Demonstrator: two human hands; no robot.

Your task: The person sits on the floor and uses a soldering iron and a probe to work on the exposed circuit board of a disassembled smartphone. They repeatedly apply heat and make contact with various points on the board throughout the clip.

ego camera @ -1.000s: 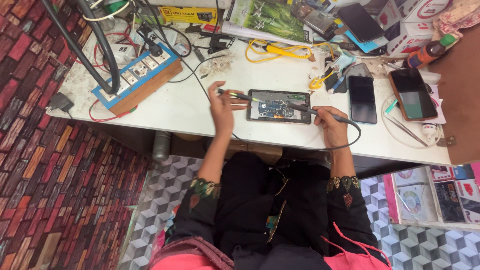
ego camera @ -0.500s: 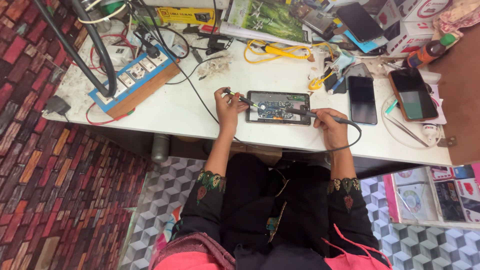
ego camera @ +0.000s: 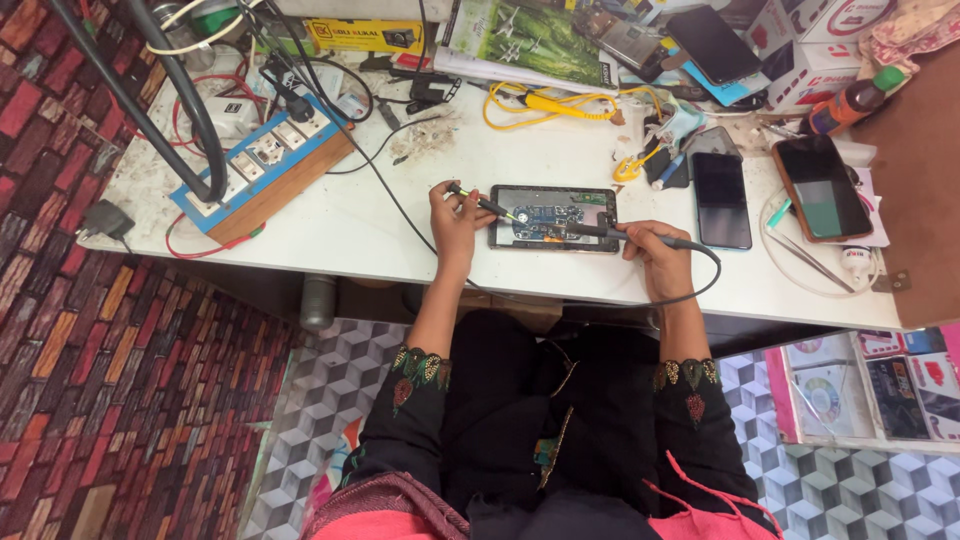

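An opened phone point(ego camera: 553, 217) with its green circuit board showing lies on the white table point(ego camera: 330, 230). My left hand point(ego camera: 455, 217) grips a thin black probe point(ego camera: 487, 205) whose tip rests on the board's left part. My right hand point(ego camera: 655, 253) is closed on a second black probe point(ego camera: 600, 231) with a black cable looping off to the right; its tip touches the board's lower right.
A blue and wood power strip point(ego camera: 265, 165) with plugged cables sits at the left. Two dark phones point(ego camera: 721, 199) point(ego camera: 818, 186) lie to the right. A yellow cable point(ego camera: 540, 100), boxes, a magazine and a brown bottle point(ego camera: 845, 105) crowd the far edge.
The view shifted slightly. Both hands stay on the opened phone, the left one a little further up and left along it, still holding the probes.
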